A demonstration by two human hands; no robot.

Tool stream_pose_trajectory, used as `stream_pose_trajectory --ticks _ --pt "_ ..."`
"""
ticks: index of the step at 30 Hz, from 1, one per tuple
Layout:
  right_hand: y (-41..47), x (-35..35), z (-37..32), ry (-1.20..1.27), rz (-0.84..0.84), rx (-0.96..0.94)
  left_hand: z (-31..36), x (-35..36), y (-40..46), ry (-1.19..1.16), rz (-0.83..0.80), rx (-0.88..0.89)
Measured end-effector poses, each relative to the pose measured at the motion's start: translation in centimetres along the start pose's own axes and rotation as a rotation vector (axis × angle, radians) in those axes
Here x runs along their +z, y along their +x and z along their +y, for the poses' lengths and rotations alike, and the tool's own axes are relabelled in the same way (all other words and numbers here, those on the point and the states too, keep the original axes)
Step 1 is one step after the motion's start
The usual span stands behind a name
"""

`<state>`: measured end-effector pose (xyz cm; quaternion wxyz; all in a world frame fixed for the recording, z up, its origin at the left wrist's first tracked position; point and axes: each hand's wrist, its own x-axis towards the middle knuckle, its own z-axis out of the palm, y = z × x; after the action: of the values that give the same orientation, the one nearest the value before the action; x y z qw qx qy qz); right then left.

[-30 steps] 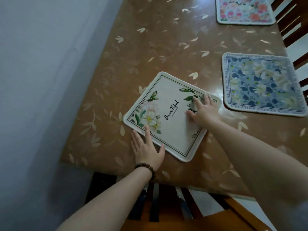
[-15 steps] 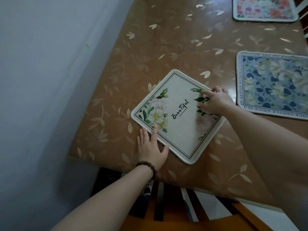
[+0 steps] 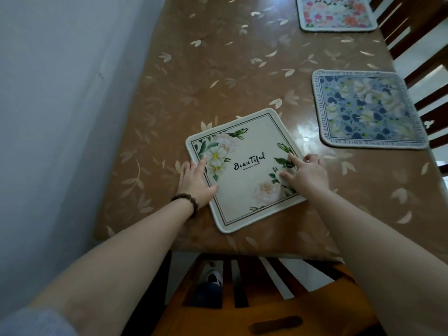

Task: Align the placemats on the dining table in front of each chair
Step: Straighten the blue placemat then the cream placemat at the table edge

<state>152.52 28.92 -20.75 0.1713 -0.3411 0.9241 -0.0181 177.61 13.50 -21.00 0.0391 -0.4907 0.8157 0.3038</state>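
A cream placemat (image 3: 244,175) with white flowers and the word "Beautiful" lies near the front edge of the brown leaf-patterned table (image 3: 218,76), still slightly skewed to that edge. My left hand (image 3: 196,183) presses flat on the mat's left border, fingers apart. My right hand (image 3: 305,174) rests on its right side with the forefinger stretched out. A blue floral placemat (image 3: 368,110) lies at the right edge, and a pink floral placemat (image 3: 337,13) sits farther back on the right.
A white wall (image 3: 60,117) runs along the table's left side. A wooden chair (image 3: 254,299) stands below the front edge, directly under the cream mat. Dark slatted chair backs (image 3: 421,69) line the right edge.
The cream mat has turned from a diamond-like angle to nearly square with the front edge. My left hand shifted from its near corner to its left border; my right hand stayed on the right side.
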Motion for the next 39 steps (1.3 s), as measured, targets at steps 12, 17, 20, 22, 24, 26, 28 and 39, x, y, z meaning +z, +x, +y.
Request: stream_pose_trajectory --ticks 12,17,20,22,24,26,28,39 --pt "-10.4 2.6 0.2 0.131 0.014 0.253 1.2 -1.7 1.2 -0.040 -0.190 0.071" --pt "-10.0 2.3 1.4 0.395 0.031 0.252 0.9 -0.6 -2.5 -0.219 -0.102 0.035" --pt "-9.2 2.1 1.3 0.491 -0.001 0.210 0.6 0.4 -4.4 -0.322 -0.092 0.067" --pt "-8.8 1.9 1.2 0.514 -0.012 0.201 0.5 0.7 -4.9 -0.370 -0.082 0.070" --pt "-8.7 1.8 1.1 0.564 -0.016 0.207 0.5 0.7 -5.0 -0.390 -0.068 0.061" --pt "-9.0 1.6 1.0 0.575 -0.037 0.207 0.6 0.6 -5.0 -0.394 -0.069 0.047" --pt "-9.3 1.5 1.0 0.545 -0.065 0.196 0.5 0.6 -5.2 -0.393 -0.074 0.034" --pt "-12.5 2.4 0.8 0.500 -0.114 0.164 -0.6 1.6 -7.6 -0.356 -0.084 -0.003"
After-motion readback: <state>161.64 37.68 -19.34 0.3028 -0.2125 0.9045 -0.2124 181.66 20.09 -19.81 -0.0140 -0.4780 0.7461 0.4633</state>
